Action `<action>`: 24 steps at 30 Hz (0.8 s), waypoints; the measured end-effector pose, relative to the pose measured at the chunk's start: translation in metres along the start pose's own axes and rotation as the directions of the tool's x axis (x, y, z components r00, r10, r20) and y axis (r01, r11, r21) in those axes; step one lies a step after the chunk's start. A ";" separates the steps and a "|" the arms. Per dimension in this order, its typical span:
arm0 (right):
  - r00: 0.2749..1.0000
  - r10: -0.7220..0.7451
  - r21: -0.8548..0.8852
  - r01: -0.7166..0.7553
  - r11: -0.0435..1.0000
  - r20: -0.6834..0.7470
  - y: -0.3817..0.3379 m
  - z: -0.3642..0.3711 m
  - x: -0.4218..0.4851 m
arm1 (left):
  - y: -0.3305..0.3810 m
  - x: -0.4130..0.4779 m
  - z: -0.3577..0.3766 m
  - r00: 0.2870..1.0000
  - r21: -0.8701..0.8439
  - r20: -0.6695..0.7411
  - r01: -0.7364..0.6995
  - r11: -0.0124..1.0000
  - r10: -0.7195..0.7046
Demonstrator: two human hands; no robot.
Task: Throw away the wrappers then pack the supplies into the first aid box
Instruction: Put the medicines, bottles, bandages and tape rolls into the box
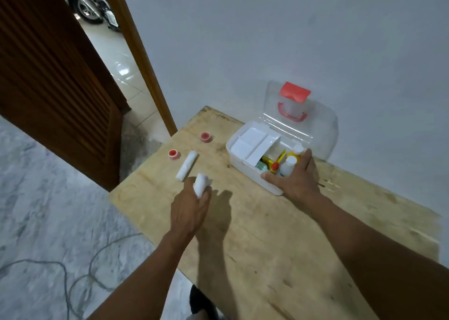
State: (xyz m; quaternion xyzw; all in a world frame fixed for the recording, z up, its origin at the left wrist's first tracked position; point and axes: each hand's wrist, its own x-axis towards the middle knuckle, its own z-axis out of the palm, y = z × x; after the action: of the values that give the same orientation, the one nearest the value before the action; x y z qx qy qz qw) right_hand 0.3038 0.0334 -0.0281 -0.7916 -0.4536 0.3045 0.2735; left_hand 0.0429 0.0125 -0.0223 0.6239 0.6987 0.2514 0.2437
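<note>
The white first aid box [245, 167] stands open on the wooden table [279, 234], its clear lid with a red latch [294, 91] leaning against the wall. A white inner tray [255, 143] sits tilted in it, beside small bottles and yellow packets. My right hand [295, 177] rests on the box's near right rim, next to a white bottle [288, 165]; its fingers hold nothing that I can see. My left hand [190, 208] grips a white bandage roll [201, 184] above the table. A second white roll [185, 165] and two red-cored tape rolls [174, 154] [206, 137] lie to the left.
The table's left edge drops to a marbled floor with a grey cable [80, 278]. A brown slatted door [53, 81] stands open at the left, and a motorbike [92, 1] is parked beyond it. A pale wall runs right behind the box.
</note>
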 end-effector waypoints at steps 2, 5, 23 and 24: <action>1.000 0.005 -0.006 -0.005 1.000 0.008 -0.002 -0.002 -0.001 | 0.023 0.018 -0.009 0.999 -0.189 0.035 -0.030 0.982 0.037; 0.999 0.018 -0.004 -0.018 1.000 0.036 -0.005 -0.003 -0.001 | 0.049 0.051 -0.019 0.979 -0.323 0.128 -0.109 0.940 0.158; 0.996 0.065 -0.113 -0.058 0.992 0.062 0.003 -0.012 0.016 | 0.122 0.175 0.034 0.282 -0.426 0.704 -0.566 0.706 0.651; 0.996 0.072 -0.116 -0.065 0.991 0.060 0.005 -0.010 0.017 | 0.124 0.176 0.038 0.230 -0.419 0.711 -0.620 0.663 0.665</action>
State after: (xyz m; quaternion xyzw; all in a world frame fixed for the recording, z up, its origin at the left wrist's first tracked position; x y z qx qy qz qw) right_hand 0.3210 0.0445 -0.0290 -0.8110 -0.4512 0.3126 0.2025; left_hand 0.1427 0.2006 0.0262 0.8867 0.1726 0.0231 0.4284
